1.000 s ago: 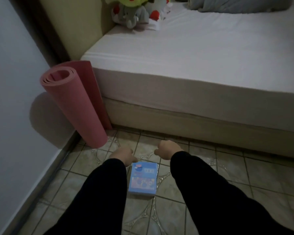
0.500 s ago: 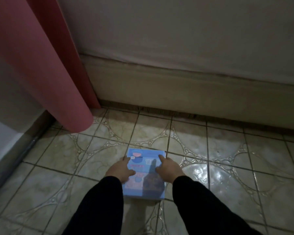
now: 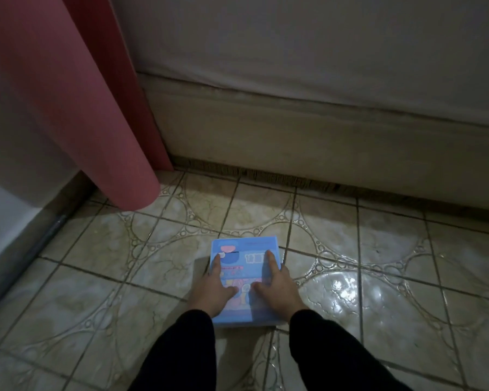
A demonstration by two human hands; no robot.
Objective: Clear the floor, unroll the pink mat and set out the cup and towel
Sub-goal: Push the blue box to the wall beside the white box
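A flat blue box [image 3: 244,246] with cartoon print lies on the tiled floor [image 3: 378,277], just in front of me. My left hand [image 3: 213,289] rests on its left side and my right hand [image 3: 277,286] on its right side. Each index finger lies on the lid, and the other fingers curl over the box's edges. The rolled pink mat [image 3: 68,94] stands upright at the upper left, leaning in the corner between wall and bed. No cup or towel is in view.
The side of the bed [image 3: 322,136] runs across the back, with a dark gap under its base. A white wall with a grey skirting [image 3: 26,249] borders the floor on the left. Black sleeves cover both my forearms.
The view has dropped down close to the floor. Both hands went from hovering as fists above the box to lying on it and closing around its sides.
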